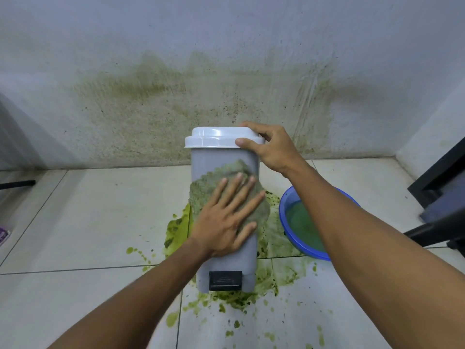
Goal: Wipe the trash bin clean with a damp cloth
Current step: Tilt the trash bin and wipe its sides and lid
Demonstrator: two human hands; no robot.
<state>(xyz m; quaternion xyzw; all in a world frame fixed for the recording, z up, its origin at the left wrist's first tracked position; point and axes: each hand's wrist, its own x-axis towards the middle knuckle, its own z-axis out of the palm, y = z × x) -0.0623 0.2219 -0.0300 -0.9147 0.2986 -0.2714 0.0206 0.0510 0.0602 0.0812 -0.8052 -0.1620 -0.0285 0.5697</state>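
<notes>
The left arm (120, 298) and right arm (377, 248) reach in from below. The left hand (224, 220) lies flat, fingers spread wide, pressing the green-stained cloth (207, 188) on the front of the gray trash bin (230, 259). The right hand (273, 147) grips the edge of the white lid (214, 139) on top of the bin. Under the right arm sits a blue bowl (281, 212) of greenish water. Green mess (239, 301) spots the floor near the left arm.

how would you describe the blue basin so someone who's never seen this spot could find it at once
Start at the grey trash bin standing on the tiled floor in front of the green-stained wall. On the floor just to its right sits a round basin. It is the only bright blue thing there, and it holds greenish water.
</notes>
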